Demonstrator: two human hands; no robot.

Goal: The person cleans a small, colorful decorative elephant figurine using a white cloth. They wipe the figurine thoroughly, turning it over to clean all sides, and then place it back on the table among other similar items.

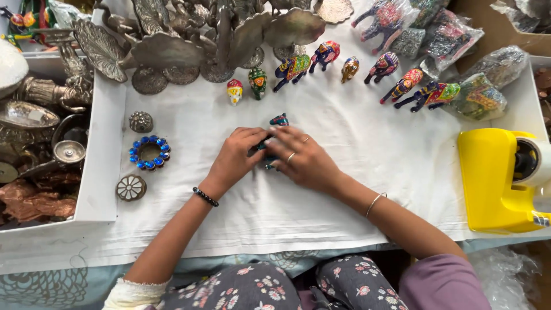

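Head view, looking down on a white cloth. Left hand and right hand meet at centre, fingers curled together over a small painted figurine; only its teal-and-red top shows at 12 o'clock of the hands, the rest is hidden, so the exact pinch cannot be told. A bead bracelet sits on the left wrist, rings and a thin bangle on the right.

Risks, judged:
- Figurine mostly covered; thin legs or trunk could snap if the fingers squeeze or twist.
- A row of painted animal figurines stands close at 12 o'clock; a forward nudge or tug on the cloth could topple them.
- Blue jewelled ring lies at 9 o'clock, near the left forearm's sweep.
- Yellow tape dispenser at 3 o'clock, well apart; low concern.
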